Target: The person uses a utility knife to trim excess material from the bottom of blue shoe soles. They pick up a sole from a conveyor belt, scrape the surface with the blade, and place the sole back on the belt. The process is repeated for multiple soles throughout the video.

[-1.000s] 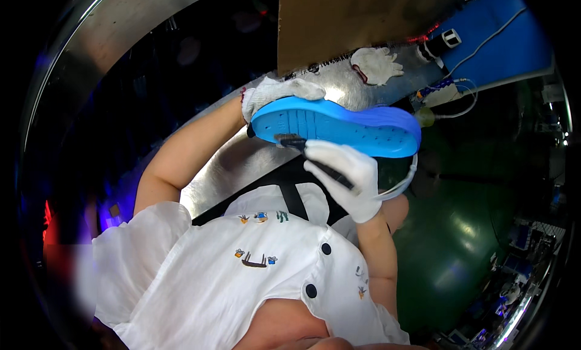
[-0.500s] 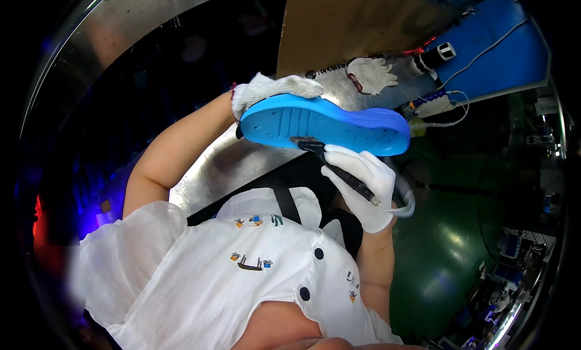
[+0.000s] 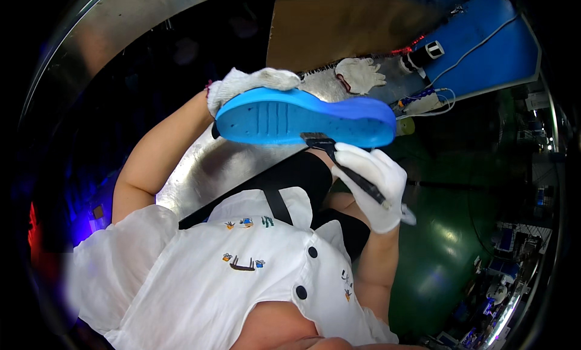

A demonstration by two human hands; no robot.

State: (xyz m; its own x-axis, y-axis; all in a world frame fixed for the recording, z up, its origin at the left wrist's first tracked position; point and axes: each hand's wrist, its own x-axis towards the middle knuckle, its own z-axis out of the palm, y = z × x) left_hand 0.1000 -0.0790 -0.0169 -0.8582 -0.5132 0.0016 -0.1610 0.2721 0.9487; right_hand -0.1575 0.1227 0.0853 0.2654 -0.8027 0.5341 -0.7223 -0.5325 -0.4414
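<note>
A blue shoe sole (image 3: 290, 119) is held up in front of me, its hollow, ribbed side facing me. My left hand (image 3: 251, 84), in a white knit glove, is closed along the sole's far edge at the left; its fingertips are partly hidden behind it. A black-handled brush (image 3: 357, 176) lies in my right hand (image 3: 381, 183), also white-gloved, with the fingers pinched round the handle. The bristles touch the sole's near rim around the middle.
A spare white glove (image 3: 361, 76) lies on the metal worktop beyond the sole. Behind it stands a brown cardboard panel (image 3: 345, 29). To the right are a black cylinder (image 3: 423, 55), a blue board (image 3: 484, 44) and a white cable (image 3: 472, 59). The green floor (image 3: 445, 241) shows below.
The sole and my left hand have shifted left in view, along with the background. Along the sole's near rim, the brush has moved right relative to the sole.
</note>
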